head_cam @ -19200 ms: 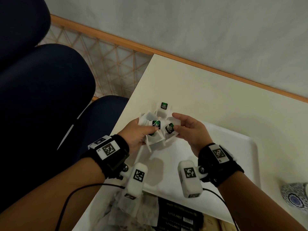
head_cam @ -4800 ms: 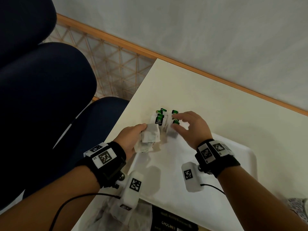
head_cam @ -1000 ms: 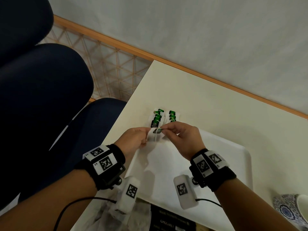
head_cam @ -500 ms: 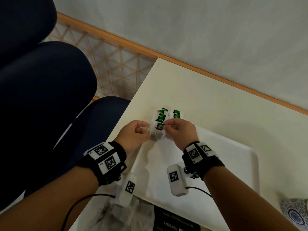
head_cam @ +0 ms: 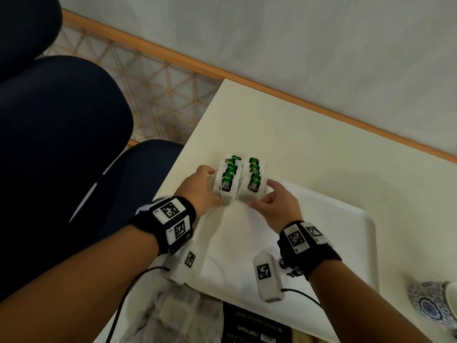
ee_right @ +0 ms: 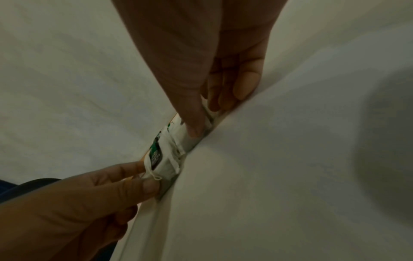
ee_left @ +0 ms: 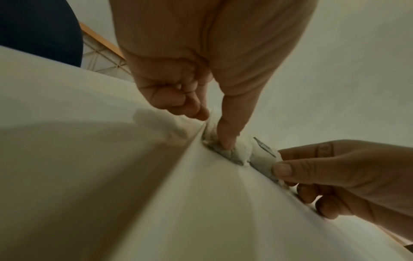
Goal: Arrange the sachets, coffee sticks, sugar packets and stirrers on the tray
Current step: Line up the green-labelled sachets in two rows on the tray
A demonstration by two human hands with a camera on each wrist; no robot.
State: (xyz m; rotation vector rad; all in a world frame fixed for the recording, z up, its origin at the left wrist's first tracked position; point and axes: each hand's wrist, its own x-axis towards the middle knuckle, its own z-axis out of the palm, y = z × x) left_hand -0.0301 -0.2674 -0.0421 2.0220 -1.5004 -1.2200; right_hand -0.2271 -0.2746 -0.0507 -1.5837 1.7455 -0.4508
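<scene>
Two short rows of white tea sachets with green tags lie at the far left corner of the white tray (head_cam: 333, 231). My left hand (head_cam: 211, 186) grips the left row of sachets (head_cam: 226, 183) from its outer side, thumb at the near end. My right hand (head_cam: 261, 194) pinches the right row of sachets (head_cam: 254, 185) between thumb and fingers. The left wrist view shows my left thumb (ee_left: 225, 137) pressing on a sachet. In the right wrist view my right thumb (ee_right: 196, 127) lies on a sachet (ee_right: 170, 159) with a green tag.
A dark box marked CHOCMET (head_cam: 254, 328) and a heap of loose white sachets (head_cam: 178, 318) lie at the tray's near edge. A patterned cup (head_cam: 435, 308) stands at the right. The table's left edge (head_cam: 195, 134) runs close to the sachets, with blue chairs (head_cam: 61, 134) beyond it.
My right hand has left the left row, where it laid a sachet, and moved to the right row. My left hand has slid up along the left row's side.
</scene>
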